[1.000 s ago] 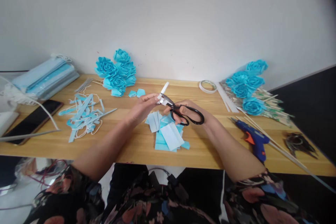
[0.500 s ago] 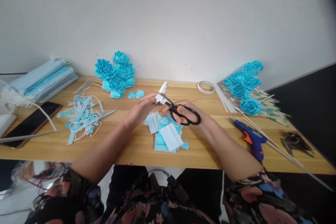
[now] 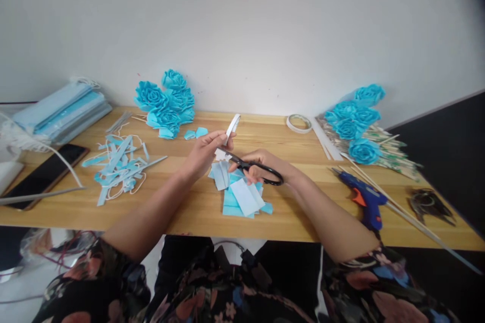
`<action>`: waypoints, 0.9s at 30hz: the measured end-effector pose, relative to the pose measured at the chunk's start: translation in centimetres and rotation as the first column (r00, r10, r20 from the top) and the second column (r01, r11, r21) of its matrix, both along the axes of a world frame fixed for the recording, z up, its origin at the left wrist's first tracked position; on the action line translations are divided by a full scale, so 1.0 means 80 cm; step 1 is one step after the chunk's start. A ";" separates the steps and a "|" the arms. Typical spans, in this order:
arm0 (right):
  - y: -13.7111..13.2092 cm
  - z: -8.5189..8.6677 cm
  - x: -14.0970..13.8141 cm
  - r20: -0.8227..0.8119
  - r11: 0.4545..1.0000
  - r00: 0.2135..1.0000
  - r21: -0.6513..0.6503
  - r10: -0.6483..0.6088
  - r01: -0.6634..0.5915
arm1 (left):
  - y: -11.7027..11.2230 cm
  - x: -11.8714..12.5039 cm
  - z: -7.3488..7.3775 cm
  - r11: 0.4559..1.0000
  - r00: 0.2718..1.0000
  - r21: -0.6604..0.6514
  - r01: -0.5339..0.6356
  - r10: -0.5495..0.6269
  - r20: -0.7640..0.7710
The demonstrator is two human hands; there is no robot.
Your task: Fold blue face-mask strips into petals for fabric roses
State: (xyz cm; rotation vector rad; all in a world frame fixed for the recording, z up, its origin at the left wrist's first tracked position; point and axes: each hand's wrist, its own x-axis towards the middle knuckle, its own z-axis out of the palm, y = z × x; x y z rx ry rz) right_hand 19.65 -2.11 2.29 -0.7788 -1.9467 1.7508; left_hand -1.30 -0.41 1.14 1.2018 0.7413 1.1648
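Observation:
My left hand (image 3: 206,154) pinches a white strip (image 3: 233,126), whose looped upper part sticks up past the fingers and whose ragged white lower end hangs below them. In my right hand (image 3: 261,164) are black-handled scissors (image 3: 273,175), their blades pointing left towards the strip's lower end. Whether the blades touch the strip I cannot tell. Under both hands lies a loose stack of light-blue and white cut fabric pieces (image 3: 248,197) on the wooden table (image 3: 197,212).
Blue fabric roses (image 3: 166,106) stand at the back left, with more roses (image 3: 350,116) at the right. Trimmed strips (image 3: 119,161), a phone (image 3: 45,176) and face masks (image 3: 60,111) lie left. Right are a tape roll (image 3: 299,123), glue gun (image 3: 361,194) and pliers (image 3: 430,207).
The scissor handles have closed together, and the blades have moved down and left. My left hand has shifted slightly, and the strip's ragged end now hangs lower beneath its fingers.

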 end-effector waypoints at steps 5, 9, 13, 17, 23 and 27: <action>0.006 0.000 0.008 -0.148 0.994 0.987 0.096 0.065 -0.051 | 0.001 0.002 0.001 0.999 0.995 -0.022 -0.047 0.048 0.084; 0.008 0.002 0.012 -0.142 0.988 0.983 0.119 0.116 -0.100 | 0.001 0.002 0.002 0.998 0.997 -0.036 -0.050 0.052 0.063; 0.007 0.004 0.013 -0.128 0.989 0.987 0.126 0.096 -0.080 | 0.003 0.001 0.001 0.997 0.993 -0.032 -0.074 0.077 0.090; 0.006 0.004 0.014 -0.113 0.992 0.991 0.111 0.078 -0.066 | 0.003 0.002 0.000 0.999 0.993 -0.042 -0.024 0.029 0.114; 0.006 0.002 0.013 -0.112 0.993 0.991 0.102 0.070 -0.059 | -0.003 0.002 0.002 0.996 0.988 -0.065 0.065 -0.055 0.142; 0.006 0.003 0.012 -0.130 0.992 0.989 0.113 0.075 -0.061 | -0.004 0.002 0.002 0.990 0.977 -0.021 0.141 -0.135 0.167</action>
